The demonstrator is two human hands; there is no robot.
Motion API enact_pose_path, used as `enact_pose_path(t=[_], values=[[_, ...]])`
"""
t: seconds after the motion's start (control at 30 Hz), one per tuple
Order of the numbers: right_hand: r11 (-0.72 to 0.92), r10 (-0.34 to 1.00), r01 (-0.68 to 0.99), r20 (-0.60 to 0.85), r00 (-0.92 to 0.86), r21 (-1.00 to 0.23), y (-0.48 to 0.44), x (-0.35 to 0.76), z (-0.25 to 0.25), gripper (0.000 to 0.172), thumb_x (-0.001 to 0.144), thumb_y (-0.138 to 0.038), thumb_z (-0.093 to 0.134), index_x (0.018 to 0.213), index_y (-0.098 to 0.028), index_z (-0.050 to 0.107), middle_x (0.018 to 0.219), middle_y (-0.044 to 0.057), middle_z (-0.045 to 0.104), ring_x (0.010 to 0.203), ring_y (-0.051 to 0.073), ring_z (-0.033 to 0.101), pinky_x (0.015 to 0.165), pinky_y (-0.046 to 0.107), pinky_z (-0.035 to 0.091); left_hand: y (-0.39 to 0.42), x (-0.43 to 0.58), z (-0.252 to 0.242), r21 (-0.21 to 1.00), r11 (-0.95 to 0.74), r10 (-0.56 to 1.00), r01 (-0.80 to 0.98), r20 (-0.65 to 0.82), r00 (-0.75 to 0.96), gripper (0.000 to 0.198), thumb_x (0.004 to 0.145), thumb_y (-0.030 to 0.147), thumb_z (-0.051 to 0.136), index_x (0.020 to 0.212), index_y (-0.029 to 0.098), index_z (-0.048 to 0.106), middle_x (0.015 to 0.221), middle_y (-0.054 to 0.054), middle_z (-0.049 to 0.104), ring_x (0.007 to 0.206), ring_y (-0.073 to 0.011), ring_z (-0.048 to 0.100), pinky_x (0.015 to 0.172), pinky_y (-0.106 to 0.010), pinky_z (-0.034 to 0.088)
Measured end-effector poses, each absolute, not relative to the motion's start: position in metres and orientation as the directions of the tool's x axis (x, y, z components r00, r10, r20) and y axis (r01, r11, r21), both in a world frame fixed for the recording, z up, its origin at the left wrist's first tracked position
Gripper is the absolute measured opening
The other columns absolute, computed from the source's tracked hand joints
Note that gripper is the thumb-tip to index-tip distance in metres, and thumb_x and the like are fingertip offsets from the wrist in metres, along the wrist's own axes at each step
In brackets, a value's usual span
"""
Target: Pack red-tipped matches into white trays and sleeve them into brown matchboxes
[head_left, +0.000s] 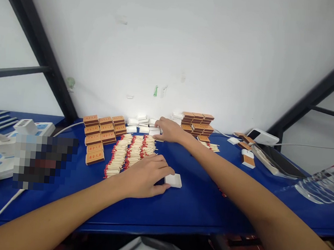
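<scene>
My left hand (150, 175) rests low over the table, its thumb and fingers closed on the left end of a small white matchbox tray (175, 181). Farther back, my right hand (170, 130) reaches across to the white trays by the wall. Its thumb and fingertips close around another white matchbox tray (154, 132). Loose white trays (132, 129) lie beside it, some piled up. Left of my hands, red-tipped matches (120, 156) are laid out in several rows. Another small heap of matches (213, 147) sits behind my right forearm.
Orange-brown matchboxes stand in stacks at the left (95, 157) and back right (197, 128). A power strip (43, 130) with cables is far left. On the right are a white device (262, 137), a few loose boxes (248, 161) and clear plastic wrap (322, 183). Dark metal posts (57, 81) flank the table.
</scene>
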State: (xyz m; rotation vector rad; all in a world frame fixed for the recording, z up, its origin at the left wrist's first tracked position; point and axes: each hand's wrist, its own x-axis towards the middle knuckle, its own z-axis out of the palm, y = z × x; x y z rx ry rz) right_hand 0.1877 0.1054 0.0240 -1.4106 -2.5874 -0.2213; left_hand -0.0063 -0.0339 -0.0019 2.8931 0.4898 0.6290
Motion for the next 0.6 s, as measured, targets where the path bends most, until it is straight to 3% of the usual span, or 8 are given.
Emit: enact_pose_path(t=[0.27, 0.43, 0.6], values=[[0.545, 0.816, 0.837, 0.2, -0.543, 0.047, 0.116, 0.185, 0.037, 0.034, 0.094, -0.038, 0.073, 0.119, -0.016, 0.071, 0.116, 0.015, 0.075, 0.103, 0.028, 0.068, 0.081, 0.034, 0.046, -0.035, -0.007, -0.002, 0.193, -0.938, 0.343, 0.289, 0.376, 0.861, 0.026, 0.1, 0.031, 0.065, 0.123, 0.018, 0.069, 0.105, -0.009, 0.072, 0.107, -0.0259, 0.064, 0.094, -0.039, 0.053], [0.524, 0.815, 0.85, 0.258, -0.519, 0.057, 0.124, 0.189, 0.047, 0.029, 0.1, -0.03, 0.064, 0.124, -0.014, 0.069, 0.124, 0.016, 0.071, 0.107, 0.029, 0.066, 0.087, 0.036, 0.046, -0.034, -0.006, -0.004, 0.192, -0.937, 0.344, 0.292, 0.36, 0.867, 0.028, 0.101, 0.031, 0.065, 0.125, 0.018, 0.069, 0.107, -0.01, 0.072, 0.108, -0.026, 0.064, 0.096, -0.039, 0.053], [0.487, 0.808, 0.871, 0.345, -0.478, 0.066, 0.119, 0.193, 0.043, 0.024, 0.102, -0.02, 0.053, 0.118, -0.014, 0.069, 0.123, 0.017, 0.07, 0.102, 0.028, 0.065, 0.08, 0.037, 0.043, -0.034, -0.006, -0.005, 0.185, -0.938, 0.341, 0.292, 0.353, 0.871, 0.028, 0.1, 0.031, 0.066, 0.124, 0.016, 0.069, 0.105, -0.01, 0.072, 0.108, -0.0261, 0.064, 0.095, -0.039, 0.053]])
